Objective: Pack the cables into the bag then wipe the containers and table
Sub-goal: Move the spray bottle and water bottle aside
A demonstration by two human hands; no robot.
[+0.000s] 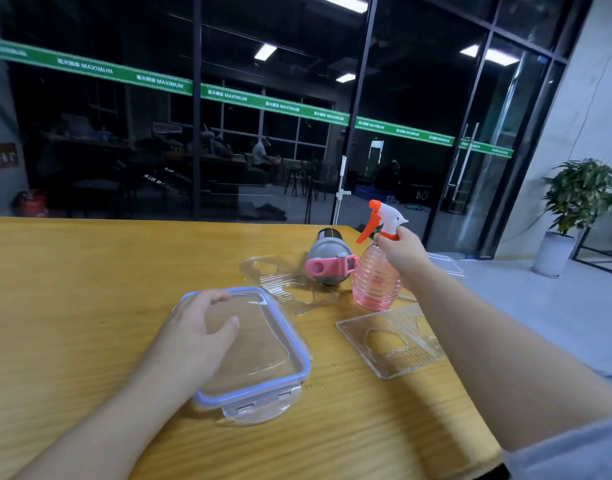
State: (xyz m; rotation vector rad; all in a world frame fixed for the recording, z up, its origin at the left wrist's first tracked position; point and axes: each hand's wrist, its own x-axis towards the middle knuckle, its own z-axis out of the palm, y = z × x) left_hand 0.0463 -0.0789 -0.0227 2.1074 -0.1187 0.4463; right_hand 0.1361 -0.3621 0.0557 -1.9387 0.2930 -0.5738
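Clear rectangular plastic lid with blue rim: flat on yellow wooden table, under my left hand, fingers spread. Pink ribbed spray bottle: upright, neck clamped in my right hand.

A single wide-angle view was taken from head height, directed forward and downward over the wooden table. Both forearms were seen close below, entering from the bottom edge; a glass wall was framed beyond.
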